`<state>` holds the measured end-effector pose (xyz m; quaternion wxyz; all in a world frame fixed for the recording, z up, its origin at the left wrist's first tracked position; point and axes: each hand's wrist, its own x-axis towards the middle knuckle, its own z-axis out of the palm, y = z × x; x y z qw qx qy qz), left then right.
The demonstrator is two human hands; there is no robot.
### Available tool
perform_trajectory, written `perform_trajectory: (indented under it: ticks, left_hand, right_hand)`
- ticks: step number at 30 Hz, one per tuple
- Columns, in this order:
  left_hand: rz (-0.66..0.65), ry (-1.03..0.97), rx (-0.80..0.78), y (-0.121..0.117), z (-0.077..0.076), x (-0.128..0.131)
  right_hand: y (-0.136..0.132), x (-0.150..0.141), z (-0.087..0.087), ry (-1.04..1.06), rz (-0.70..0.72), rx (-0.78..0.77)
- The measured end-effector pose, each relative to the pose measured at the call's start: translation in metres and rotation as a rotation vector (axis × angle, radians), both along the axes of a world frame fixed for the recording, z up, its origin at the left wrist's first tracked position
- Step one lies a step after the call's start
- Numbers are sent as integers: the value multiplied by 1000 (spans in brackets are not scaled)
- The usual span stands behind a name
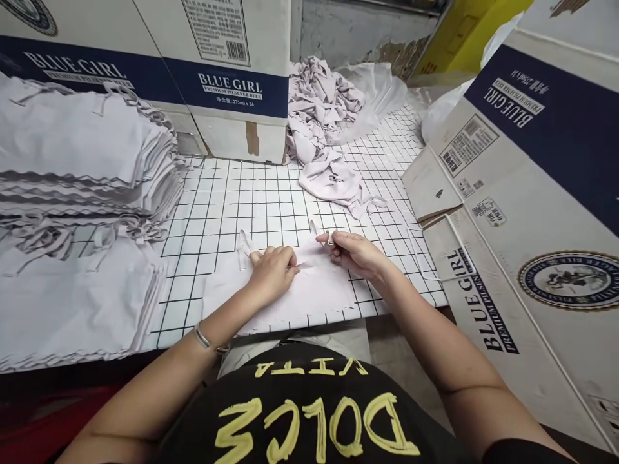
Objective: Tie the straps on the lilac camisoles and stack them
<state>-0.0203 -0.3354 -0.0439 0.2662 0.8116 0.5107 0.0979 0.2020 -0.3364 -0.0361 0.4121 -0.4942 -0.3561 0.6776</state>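
Observation:
A small pale cloth bag (pixel 309 293) lies flat on the grid-patterned table (pixel 227 212) in front of me. My left hand (pixel 271 270) rests on its upper left part, fingers curled and pressing the cloth next to a drawstring loop (pixel 244 245). My right hand (pixel 355 252) pinches the drawstring (pixel 325 237) at the bag's upper right edge between thumb and forefinger.
Stacks of flat pale bags (pixel 82 148) fill the left side, with a lower stack (pixel 72 303) in front. A crumpled heap of bags (pixel 322 122) lies at the back. Beer cartons stand behind (pixel 217 71) and to the right (pixel 527 212).

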Motion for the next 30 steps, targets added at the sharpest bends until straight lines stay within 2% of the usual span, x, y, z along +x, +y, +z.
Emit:
perform_trajectory:
  ticks: [4, 7, 9, 12, 15, 19, 26, 30]
  left_hand:
    - [40, -71, -41, 2, 1, -2]
    - [66, -92, -52, 1, 0, -2]
    - [73, -110, -60, 0, 1, -1]
    - [81, -150, -74, 0, 3, 0]
    - [82, -178, -83, 0, 4, -1]
    - [78, -190, -72, 1, 3, -1]
    - [57, -216, -64, 1, 1, -3]
    - [48, -228, -84, 2, -2, 4]
  right_hand:
    - [-1, -3, 2, -61, 18, 0]
    - [-1, -14, 2, -174, 38, 88]
    - [-1, -22, 0, -335, 92, 270]
    - [2, -29, -5, -693, 198, 624]
    - [3, -31, -10, -864, 320, 797]
    - [3, -30, -16, -879, 373, 804]
    - [0, -32, -16, -862, 332, 777]
    - [-4, -46, -24, -882, 285, 837]
